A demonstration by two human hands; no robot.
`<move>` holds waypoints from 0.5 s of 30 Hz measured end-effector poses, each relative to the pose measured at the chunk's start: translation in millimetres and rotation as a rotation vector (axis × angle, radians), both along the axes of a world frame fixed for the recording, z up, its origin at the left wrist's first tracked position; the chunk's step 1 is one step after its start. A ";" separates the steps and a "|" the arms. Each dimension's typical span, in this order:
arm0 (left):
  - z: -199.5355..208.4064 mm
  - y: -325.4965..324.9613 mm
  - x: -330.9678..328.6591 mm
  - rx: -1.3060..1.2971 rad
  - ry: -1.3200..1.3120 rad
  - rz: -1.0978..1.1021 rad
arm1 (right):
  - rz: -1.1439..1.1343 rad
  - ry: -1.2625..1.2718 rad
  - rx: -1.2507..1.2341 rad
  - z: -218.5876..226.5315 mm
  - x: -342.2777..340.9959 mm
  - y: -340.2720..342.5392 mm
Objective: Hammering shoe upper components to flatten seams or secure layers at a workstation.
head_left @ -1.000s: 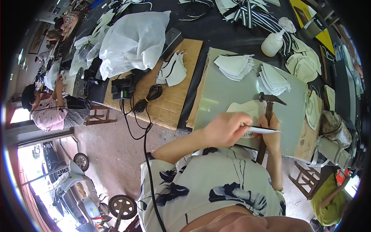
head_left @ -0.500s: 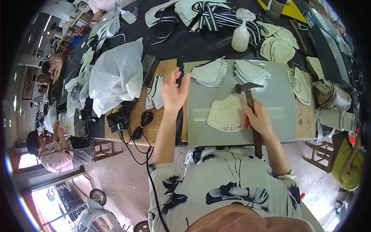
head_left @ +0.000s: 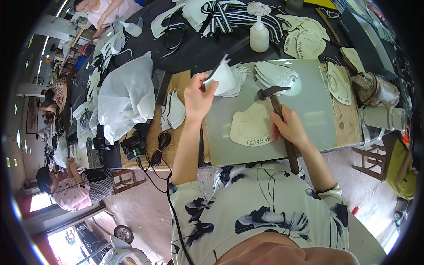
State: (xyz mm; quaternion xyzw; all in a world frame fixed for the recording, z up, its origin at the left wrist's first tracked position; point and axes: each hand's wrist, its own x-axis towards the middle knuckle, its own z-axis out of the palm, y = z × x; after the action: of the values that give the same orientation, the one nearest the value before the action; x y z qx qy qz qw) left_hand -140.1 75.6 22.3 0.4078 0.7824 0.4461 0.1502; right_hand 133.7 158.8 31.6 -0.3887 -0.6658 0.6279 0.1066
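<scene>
– Gripped what with the left hand (head_left: 197,102)?
– Pinched a white piece (head_left: 221,81) over the far left corner of the board (head_left: 314,126), beside a stack (head_left: 240,81).
– Grasped what with the right hand (head_left: 290,126)?
– Clasped a hammer (head_left: 290,150), with its handle (head_left: 293,165) out past the near edge.
– Found any open room?
– Found bare board to the right, and a pattern (head_left: 247,126) lying flat just left of the hammer.

hammer (head_left: 277,106): brown, dark grey | small piece (head_left: 222,79): white, black-edged | large piece (head_left: 249,126): cream | board (head_left: 221,148): grey-green | ribbons (head_left: 229,18): black-and-white stripes
</scene>
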 end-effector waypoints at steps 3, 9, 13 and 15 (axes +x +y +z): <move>12.4 -12.8 7.2 0.024 -0.496 -0.097 | 0.047 0.006 -0.015 -4.4 -1.4 6.6; 7.1 -14.4 6.8 0.025 -0.724 -0.251 | 0.099 -0.041 0.003 0.8 -13.5 15.9; 13.3 10.3 -6.2 0.030 -0.906 -0.167 | 0.087 -0.022 -0.023 3.3 -13.0 15.3; 5.7 19.3 -5.4 0.068 -1.026 -0.177 | 0.086 -0.039 -0.018 1.2 -13.0 14.0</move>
State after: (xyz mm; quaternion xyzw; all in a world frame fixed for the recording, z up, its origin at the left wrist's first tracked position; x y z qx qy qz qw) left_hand -145.5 94.9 28.0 0.2060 0.5558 0.5992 0.5381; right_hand 120.8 172.8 32.8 -0.3728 -0.6781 0.6303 0.0629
